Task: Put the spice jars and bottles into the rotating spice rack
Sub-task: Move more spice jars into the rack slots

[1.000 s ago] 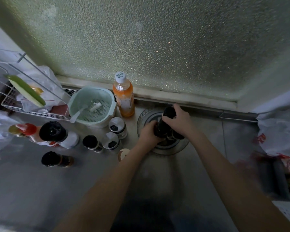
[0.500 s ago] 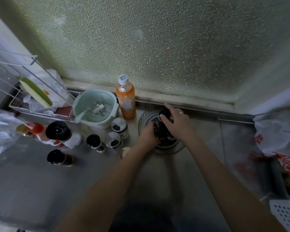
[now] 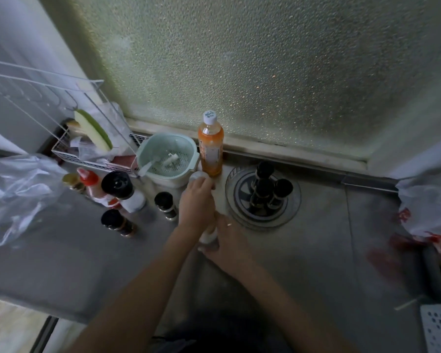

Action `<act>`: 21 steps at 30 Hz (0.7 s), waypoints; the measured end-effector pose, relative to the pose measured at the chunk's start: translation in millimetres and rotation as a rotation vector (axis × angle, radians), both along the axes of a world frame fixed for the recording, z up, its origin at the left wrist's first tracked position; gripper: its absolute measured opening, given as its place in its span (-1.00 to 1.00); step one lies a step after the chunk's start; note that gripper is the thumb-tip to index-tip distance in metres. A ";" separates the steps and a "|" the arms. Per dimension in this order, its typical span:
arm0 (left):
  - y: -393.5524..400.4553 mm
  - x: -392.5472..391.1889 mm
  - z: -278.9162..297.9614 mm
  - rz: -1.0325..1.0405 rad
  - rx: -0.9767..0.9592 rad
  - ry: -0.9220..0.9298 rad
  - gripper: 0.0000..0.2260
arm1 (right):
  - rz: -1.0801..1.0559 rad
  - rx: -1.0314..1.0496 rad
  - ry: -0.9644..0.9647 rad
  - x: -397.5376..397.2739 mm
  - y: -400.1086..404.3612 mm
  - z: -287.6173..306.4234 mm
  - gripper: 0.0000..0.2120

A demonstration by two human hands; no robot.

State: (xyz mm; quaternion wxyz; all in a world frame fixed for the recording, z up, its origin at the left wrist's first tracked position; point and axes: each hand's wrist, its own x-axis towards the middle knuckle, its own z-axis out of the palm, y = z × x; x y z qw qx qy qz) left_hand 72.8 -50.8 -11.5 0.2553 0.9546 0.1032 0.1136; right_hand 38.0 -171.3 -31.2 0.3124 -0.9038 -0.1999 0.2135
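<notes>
Nearest the camera, two bare forearms are seen rising from the bottom edge toward the centre of the frame. The right hand [image 3: 227,242] is closed around a small pale jar [image 3: 208,236] low at centre, on the grey counter [image 3: 316,276]; most of that jar is hidden by the fingers. The left hand [image 3: 196,202] is laid just above it, its fingers curled over a white-lidded jar [image 3: 197,176]; whether it is gripped firmly cannot be told. The two hands are close together, nearly touching.

To the left of the hands, a dark-capped jar [image 3: 165,205] is stood upright, and a second dark jar [image 3: 117,222] is seen lower left. Beyond these, a large black-capped bottle [image 3: 122,189] and a red-capped bottle [image 3: 91,183] are grouped, with a crumpled clear bag [image 3: 18,194] at the left edge.

Right of the hands, the round rack [image 3: 262,197] is placed at centre, well clear of both hands. Three dark-capped bottles [image 3: 265,187] are held upright in it, close together.

Further back, a pale green strainer bowl [image 3: 168,159] and an orange bottle [image 3: 210,146] with a white cap are set against the window ledge. A white wire rack [image 3: 61,110] is seen at upper left. A frosted window [image 3: 265,72] fills the upper frame. A red-printed bag [image 3: 428,207] is found at the right edge.
</notes>
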 end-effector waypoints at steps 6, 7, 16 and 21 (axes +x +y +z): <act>16.9 -23.9 -4.5 0.076 0.079 0.082 -0.69 | -0.102 0.090 0.032 7.3 18.3 12.1 -0.57; 16.7 -24.5 -3.5 0.079 0.070 0.107 -0.70 | -0.117 0.083 0.015 7.6 16.3 14.2 -0.60; 14.8 -16.4 -1.0 0.141 -0.095 0.050 -0.74 | -0.316 0.311 -0.298 70.1 -16.3 83.6 -0.50; 16.0 -16.8 -3.5 0.115 -0.076 0.089 -0.71 | -0.107 0.030 -0.310 121.6 -11.0 97.7 -0.53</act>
